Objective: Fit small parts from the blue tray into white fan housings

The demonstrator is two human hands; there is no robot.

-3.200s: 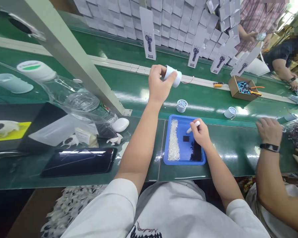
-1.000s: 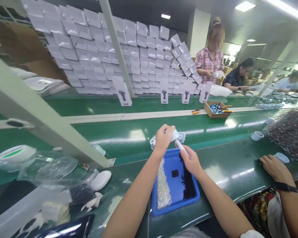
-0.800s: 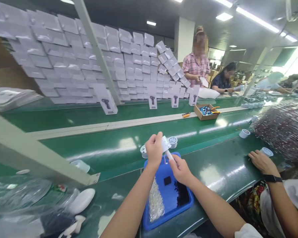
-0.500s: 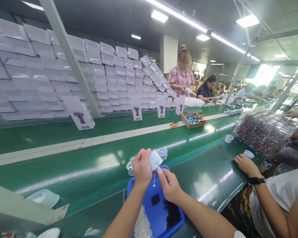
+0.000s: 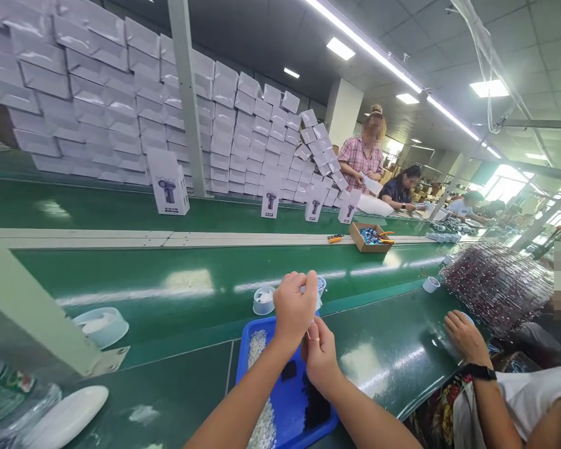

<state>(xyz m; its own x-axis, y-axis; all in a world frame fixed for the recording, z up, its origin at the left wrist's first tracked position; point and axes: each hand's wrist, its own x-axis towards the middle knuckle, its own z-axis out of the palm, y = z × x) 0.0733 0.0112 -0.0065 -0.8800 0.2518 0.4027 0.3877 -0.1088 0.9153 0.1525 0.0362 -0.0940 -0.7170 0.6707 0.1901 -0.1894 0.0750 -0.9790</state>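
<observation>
A pale blue part [image 5: 318, 304] sits in the left hand [image 5: 295, 305], just above the far end of a blue tray [image 5: 286, 399]; only a sliver shows past the fingers. The left grip is clenched around it, seemingly to steady it while the right hand [image 5: 321, 358] works close beneath. The right fingers are folded in, a thin wire [image 5: 313, 338] beside their tips; I cannot tell whether they grasp anything. The tray keeps white bits [image 5: 263, 430] along its left side and black bits [image 5: 315, 405] along its right, probably apart for easy picking, with a dark square [image 5: 288, 371] between. Just beyond its far rim stand a round cup [image 5: 263, 300] and a finned cup [image 5: 321, 285], the latter partly behind the left hand. On the desk [image 5: 187, 399], the wider side room runs rightward, up to a co-worker's hand [image 5: 467, 337]; leftward, a slanted post [image 5: 28, 312] bounds the reach.
</observation>
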